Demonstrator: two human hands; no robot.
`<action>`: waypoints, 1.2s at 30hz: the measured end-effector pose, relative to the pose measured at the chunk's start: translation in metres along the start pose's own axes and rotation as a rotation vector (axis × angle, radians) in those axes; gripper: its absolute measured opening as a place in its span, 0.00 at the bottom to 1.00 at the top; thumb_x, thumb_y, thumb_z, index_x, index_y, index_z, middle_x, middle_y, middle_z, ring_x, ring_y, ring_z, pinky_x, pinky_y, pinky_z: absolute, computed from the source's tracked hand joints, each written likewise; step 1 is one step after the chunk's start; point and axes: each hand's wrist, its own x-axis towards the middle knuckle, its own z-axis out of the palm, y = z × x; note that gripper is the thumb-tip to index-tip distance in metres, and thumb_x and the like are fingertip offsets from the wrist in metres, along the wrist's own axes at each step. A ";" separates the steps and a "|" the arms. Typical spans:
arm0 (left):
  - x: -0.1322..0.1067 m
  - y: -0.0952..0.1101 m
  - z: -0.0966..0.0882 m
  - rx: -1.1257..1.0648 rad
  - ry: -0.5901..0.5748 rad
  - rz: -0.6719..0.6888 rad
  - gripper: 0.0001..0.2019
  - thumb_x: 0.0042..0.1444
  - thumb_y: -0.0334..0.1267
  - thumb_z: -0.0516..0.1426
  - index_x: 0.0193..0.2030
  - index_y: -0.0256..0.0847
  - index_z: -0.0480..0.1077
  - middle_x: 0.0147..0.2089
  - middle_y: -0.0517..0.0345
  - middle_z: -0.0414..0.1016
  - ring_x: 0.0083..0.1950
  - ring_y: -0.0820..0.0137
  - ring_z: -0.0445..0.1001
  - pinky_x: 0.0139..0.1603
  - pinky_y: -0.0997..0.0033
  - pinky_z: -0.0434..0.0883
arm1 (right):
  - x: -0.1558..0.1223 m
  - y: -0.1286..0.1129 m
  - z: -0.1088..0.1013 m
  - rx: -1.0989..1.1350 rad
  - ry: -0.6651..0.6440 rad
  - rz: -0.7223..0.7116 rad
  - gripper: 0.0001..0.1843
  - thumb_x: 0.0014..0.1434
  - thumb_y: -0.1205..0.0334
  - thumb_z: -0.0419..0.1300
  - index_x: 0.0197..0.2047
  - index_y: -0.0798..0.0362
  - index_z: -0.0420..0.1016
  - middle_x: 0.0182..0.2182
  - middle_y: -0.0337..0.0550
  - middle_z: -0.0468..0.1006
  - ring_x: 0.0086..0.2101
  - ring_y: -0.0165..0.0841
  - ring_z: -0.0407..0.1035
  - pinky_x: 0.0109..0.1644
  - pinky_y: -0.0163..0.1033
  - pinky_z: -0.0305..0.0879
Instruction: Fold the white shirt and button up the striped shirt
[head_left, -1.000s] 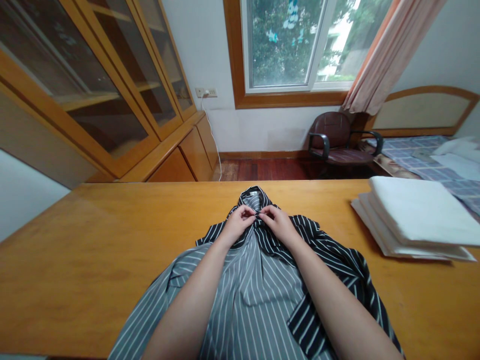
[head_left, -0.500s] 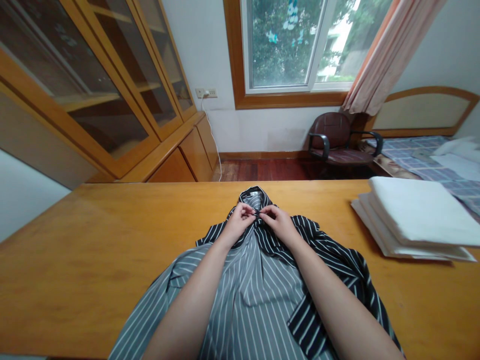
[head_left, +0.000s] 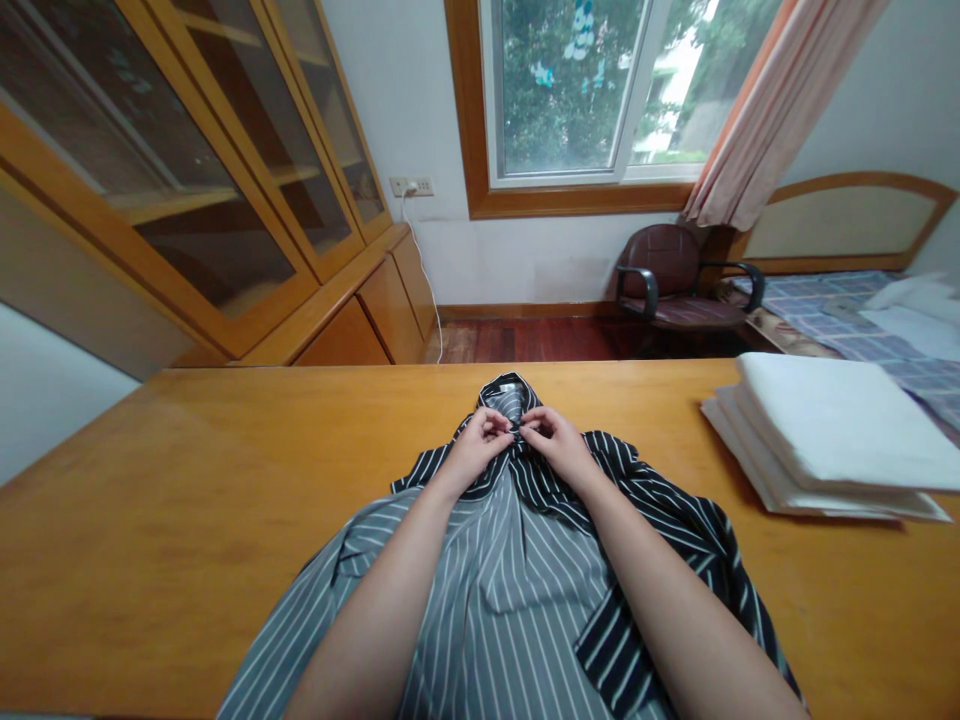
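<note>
A black shirt with white stripes (head_left: 517,560) lies spread on the wooden table, its collar (head_left: 509,385) toward the far edge. Its greyer inner side faces up across the middle, while darker outer cloth shows at the right. Just below the collar, my left hand (head_left: 484,435) pinches the shirt's front edge between thumb and fingers. Close beside it, my right hand (head_left: 551,440) pinches the opposite front edge, and the fingertips of both hands almost meet. Any button between them is too small to make out.
The wooden table (head_left: 187,520) reaches across the view. A stack of white folded sheets (head_left: 847,425) sits at its right. Beyond are an armchair (head_left: 667,280), a bed (head_left: 840,310) and a glass-door cabinet (head_left: 225,180) at the left.
The fingers of both hands have shifted very slightly at the collar. The shirt lies as before.
</note>
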 end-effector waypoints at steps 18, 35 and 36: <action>0.004 -0.005 0.000 0.022 0.105 0.031 0.15 0.51 0.42 0.65 0.41 0.40 0.66 0.40 0.58 0.73 0.42 0.71 0.73 0.48 0.69 0.69 | -0.001 0.000 -0.002 0.048 -0.005 0.002 0.16 0.56 0.53 0.65 0.44 0.50 0.70 0.36 0.39 0.75 0.39 0.34 0.71 0.48 0.41 0.67; -0.003 0.010 0.000 0.320 0.064 0.217 0.14 0.61 0.36 0.56 0.53 0.46 0.74 0.61 0.51 0.65 0.54 0.66 0.71 0.53 0.65 0.70 | -0.003 -0.004 -0.002 -0.124 0.030 -0.132 0.09 0.62 0.56 0.59 0.45 0.48 0.71 0.44 0.42 0.77 0.46 0.37 0.71 0.52 0.43 0.65; -0.004 0.011 0.001 0.335 0.047 0.233 0.14 0.61 0.36 0.55 0.53 0.46 0.74 0.61 0.51 0.65 0.58 0.64 0.68 0.55 0.64 0.69 | -0.004 -0.004 -0.001 -0.139 0.033 -0.144 0.09 0.62 0.56 0.59 0.45 0.48 0.71 0.44 0.43 0.77 0.46 0.37 0.71 0.52 0.43 0.64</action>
